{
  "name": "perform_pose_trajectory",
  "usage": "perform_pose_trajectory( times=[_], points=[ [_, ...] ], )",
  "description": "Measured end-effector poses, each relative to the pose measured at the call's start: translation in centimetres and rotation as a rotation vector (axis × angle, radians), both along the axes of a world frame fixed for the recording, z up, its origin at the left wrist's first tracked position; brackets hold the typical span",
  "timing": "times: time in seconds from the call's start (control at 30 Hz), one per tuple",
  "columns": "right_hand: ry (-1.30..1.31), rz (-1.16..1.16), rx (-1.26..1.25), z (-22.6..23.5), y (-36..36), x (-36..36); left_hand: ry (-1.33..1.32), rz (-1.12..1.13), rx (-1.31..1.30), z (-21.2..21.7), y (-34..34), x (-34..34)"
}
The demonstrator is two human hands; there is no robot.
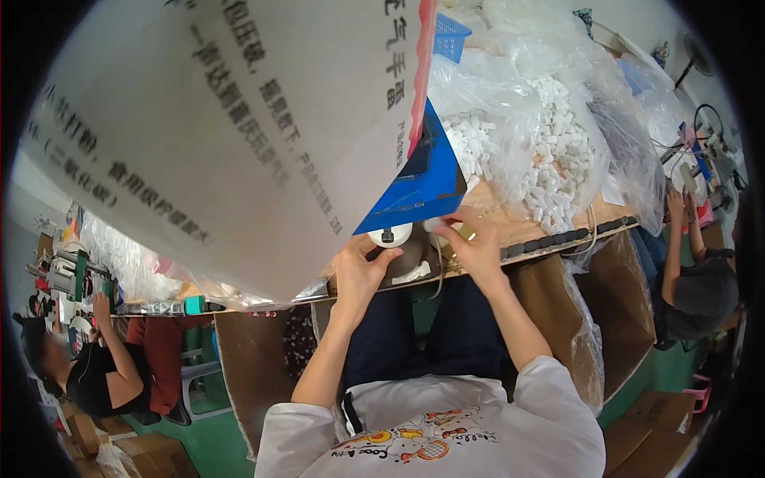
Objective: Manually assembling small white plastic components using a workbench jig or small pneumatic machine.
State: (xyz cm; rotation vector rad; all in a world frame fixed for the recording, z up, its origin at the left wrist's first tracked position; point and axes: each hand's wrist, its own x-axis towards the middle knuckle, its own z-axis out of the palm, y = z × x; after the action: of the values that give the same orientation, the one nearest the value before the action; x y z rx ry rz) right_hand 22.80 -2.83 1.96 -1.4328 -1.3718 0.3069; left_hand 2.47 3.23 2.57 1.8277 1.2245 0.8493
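A blue machine point(426, 179) stands at the bench edge in front of me, with a white round part point(392, 236) low on its front. My left hand point(362, 275) is at the left of that round part, its fingers curled in and the thumb pointing at it. Whatever is between those fingertips is hidden. On the other side, my right hand point(476, 248) pinches a small white piece point(435, 225) between thumb and fingers. Below the machine, several white bits point(412, 274) lie on a dark surface near a thin pale cable point(440, 275).
A large printed sheet point(263, 143) hangs close in front, covering the upper left. Clear plastic bags with many small white pieces point(554, 151) lie at the right, near a blue basket point(452, 38). Cardboard boxes point(610, 319) stand below the bench. People work on both sides.
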Motion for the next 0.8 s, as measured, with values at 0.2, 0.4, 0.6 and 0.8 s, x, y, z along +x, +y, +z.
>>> perform_pose_trajectory(
  times=[0.2,0.4,0.6,0.8],
  points=[
    [-0.189,0.186,0.297,1.0,2.1,-4.2,0.001,-0.03,0.378,-0.8,-0.1,0.4],
    [-0.483,0.222,0.458,-0.3,2.3,-4.3,-0.054,0.016,0.256,-1.0,-0.6,0.3],
    [-0.349,0.013,0.203,0.0,2.7,1.3,-0.03,-0.009,0.218,-0.9,-1.0,-0.9],
    [-0.662,-0.149,-0.097,-3.4,5.1,9.0,-0.04,-0.004,0.162,-2.5,-0.7,-1.7]
  ],
)
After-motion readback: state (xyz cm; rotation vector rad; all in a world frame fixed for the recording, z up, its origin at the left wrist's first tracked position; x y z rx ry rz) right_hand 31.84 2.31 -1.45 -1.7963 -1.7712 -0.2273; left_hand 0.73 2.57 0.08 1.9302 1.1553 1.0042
